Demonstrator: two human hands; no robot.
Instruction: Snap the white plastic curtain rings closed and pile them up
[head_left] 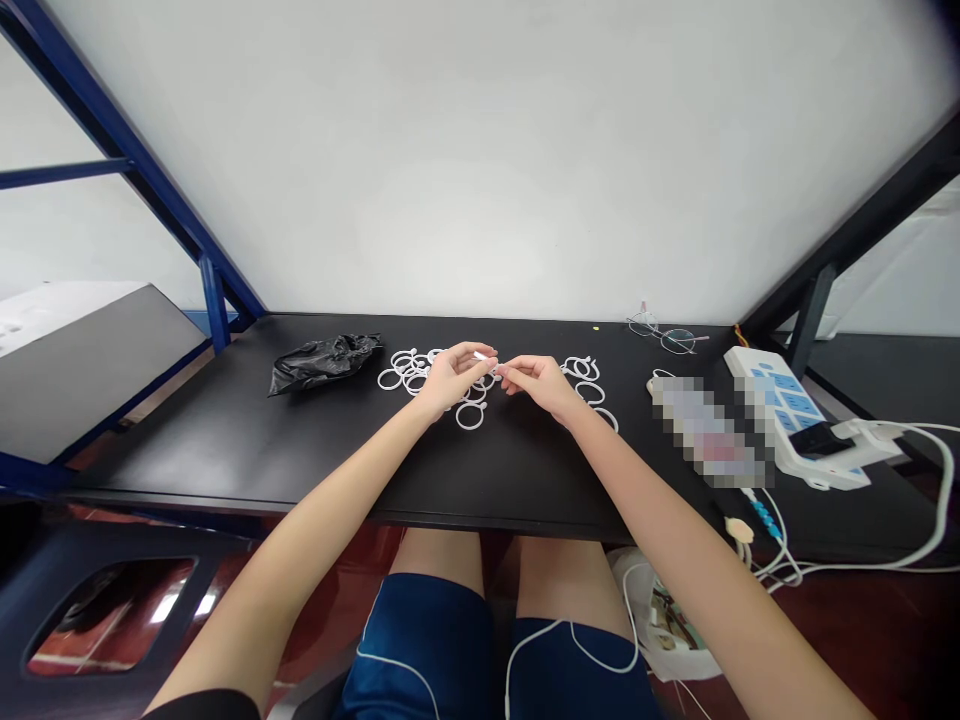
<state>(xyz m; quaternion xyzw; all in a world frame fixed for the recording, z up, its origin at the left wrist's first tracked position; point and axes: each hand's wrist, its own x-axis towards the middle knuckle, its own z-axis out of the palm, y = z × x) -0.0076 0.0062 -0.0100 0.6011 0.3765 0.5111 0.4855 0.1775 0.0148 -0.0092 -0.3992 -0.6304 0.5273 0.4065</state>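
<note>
My left hand [454,374] is closed in a pinch over the middle of the black table. Between its thumb and fingers shows a small piece of a white curtain ring [484,356]. Just to the right, the fingertips of my right hand [538,381] are pinched together on the same ring, most of which my fingers hide. Several white open rings with small knobbed ends [405,370] lie in a loose pile around and left of my left hand. More such rings [589,392] lie just right of my right hand.
A crumpled black plastic bag [324,363] rests on the left of the black table [300,460]. To the right are glasses [675,340], a pixelated flat object [709,430] and a white power strip [795,415] with cables. A bin [679,660] stands under the table's edge.
</note>
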